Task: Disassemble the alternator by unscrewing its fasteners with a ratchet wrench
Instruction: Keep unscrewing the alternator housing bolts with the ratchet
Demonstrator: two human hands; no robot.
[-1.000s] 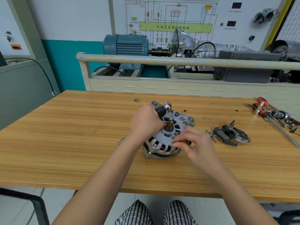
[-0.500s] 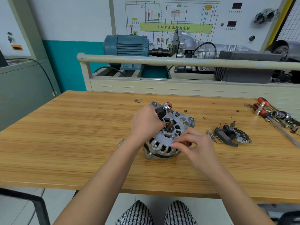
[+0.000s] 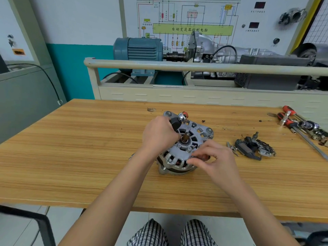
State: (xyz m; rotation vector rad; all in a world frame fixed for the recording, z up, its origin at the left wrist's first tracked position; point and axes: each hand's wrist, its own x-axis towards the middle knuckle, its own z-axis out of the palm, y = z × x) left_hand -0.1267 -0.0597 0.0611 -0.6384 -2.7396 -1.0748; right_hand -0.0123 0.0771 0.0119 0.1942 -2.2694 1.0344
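Note:
A grey alternator (image 3: 195, 132) lies flat on the wooden table (image 3: 88, 148), its shaft pointing up. My left hand (image 3: 158, 134) grips the black handle of a ratchet wrench (image 3: 178, 120), whose chrome head sits over the alternator's far rim. My right hand (image 3: 211, 158) rests on the near right rim, thumb and fingertips pinching a small fastener there. The fastener itself is mostly hidden by my fingers.
Removed black alternator parts (image 3: 253, 148) and loose screws (image 3: 232, 150) lie to the right. Red-handled screwdrivers and sockets (image 3: 300, 121) sit at the table's far right. A beige rail (image 3: 195, 66) and training bench with a blue motor (image 3: 138, 48) stand behind.
My right hand's fingers have shifted slightly on the near right rim, working the fastener. The left hand and the wrench have stayed put.

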